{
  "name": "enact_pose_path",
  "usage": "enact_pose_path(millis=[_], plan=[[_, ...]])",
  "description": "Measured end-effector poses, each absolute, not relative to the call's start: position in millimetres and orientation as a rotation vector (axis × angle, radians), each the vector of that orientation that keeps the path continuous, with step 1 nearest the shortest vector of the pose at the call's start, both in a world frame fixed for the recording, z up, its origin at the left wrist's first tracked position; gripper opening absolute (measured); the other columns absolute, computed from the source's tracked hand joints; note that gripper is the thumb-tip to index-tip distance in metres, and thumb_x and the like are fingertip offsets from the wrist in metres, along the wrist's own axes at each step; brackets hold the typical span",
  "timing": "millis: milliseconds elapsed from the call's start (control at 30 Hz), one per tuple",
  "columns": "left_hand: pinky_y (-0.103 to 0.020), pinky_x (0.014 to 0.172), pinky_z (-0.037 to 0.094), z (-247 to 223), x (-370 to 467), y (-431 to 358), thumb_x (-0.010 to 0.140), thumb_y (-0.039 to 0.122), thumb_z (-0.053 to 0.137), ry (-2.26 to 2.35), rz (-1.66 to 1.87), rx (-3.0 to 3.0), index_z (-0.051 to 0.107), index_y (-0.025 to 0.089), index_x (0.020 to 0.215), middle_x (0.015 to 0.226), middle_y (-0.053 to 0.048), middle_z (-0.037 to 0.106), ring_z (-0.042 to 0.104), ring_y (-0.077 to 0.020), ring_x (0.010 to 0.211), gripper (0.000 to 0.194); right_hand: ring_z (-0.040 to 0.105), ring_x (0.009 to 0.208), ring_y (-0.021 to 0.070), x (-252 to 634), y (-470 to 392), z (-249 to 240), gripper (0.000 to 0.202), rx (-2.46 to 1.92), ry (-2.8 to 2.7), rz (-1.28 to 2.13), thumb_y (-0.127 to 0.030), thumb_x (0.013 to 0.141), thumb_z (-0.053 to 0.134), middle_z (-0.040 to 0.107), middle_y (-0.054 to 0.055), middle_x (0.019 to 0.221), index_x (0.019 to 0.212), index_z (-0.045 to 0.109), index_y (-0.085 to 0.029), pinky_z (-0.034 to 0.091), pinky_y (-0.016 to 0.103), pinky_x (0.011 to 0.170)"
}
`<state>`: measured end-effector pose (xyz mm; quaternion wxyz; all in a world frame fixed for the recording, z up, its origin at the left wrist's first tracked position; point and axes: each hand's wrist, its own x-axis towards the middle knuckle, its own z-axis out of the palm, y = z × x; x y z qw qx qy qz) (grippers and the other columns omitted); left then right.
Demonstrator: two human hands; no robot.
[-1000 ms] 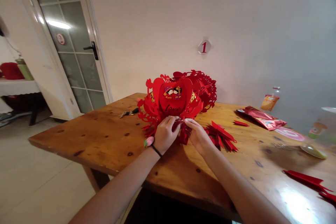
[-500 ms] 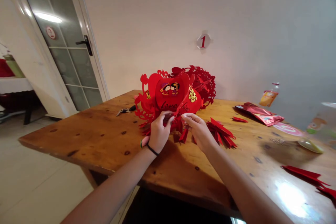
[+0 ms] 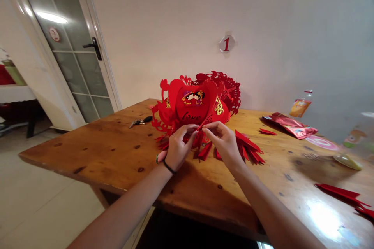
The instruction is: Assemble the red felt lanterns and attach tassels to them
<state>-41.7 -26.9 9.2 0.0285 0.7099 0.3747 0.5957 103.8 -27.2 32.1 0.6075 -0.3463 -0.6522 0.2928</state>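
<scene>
A red cut-out lantern (image 3: 191, 101), with a cartoon couple and "Love" printed on its heart-shaped panel, rests on the wooden table in front of me. My left hand (image 3: 181, 142) pinches the lantern's lower edge between thumb and fingers. Close beside it, my right hand (image 3: 221, 140) also pinches at that edge, the two sets of fingertips almost meeting. The small part between them is mostly hidden. Red tassel strips (image 3: 204, 151) hang or lie below the hands. Behind stands a second red lacy lantern (image 3: 232, 89).
More folded red strips (image 3: 249, 148) lie right of my hands, others (image 3: 340, 194) near the right edge. Keys (image 3: 140, 121) lie on the table (image 3: 117, 155) at left. A red packet (image 3: 289, 125), a bottle (image 3: 308, 95) with an orange label and a clear plastic bag (image 3: 355, 140) are at right.
The lantern has turned and shifted slightly right, so its couple panel faces me more. My right hand has drawn its fingers closer to my left fingertips.
</scene>
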Motion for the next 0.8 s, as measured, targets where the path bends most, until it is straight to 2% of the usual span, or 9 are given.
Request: enact_pose_path(millis=[400, 800], plan=[[-0.024, 0.08, 0.048, 8.0, -39.8, -28.2, 0.082, 0.023, 0.057, 1.105, 1.841, 2.217, 0.059, 0.021, 0.098, 0.093, -0.001, 0.067, 0.062, -0.0116, 0.083, 0.016, 0.049, 0.058, 0.0119, 102.5, -26.6, 28.2, 0.006, -0.834, -1.564, 0.423, -0.026, 0.074, 0.059, 0.061, 0.001, 0.069, 0.073, 0.061, -0.019, 0.041, 0.025, 0.058], [-0.029, 0.081, 0.048, 10.9, -40.4, -31.0, 0.08, 0.029, 0.059, 1.051, 1.762, 2.201, 0.06, 0.019, 0.095, 0.092, -0.004, 0.066, 0.062, -0.0159, 0.087, 0.018, 0.045, 0.052, 0.0097, 102.7, -29.5, 30.7, 0.006, -0.843, -1.615, 0.213, -0.022, 0.073, 0.057, 0.056, -0.002, 0.061, 0.068, 0.058, -0.02, 0.038, 0.023, 0.052]])
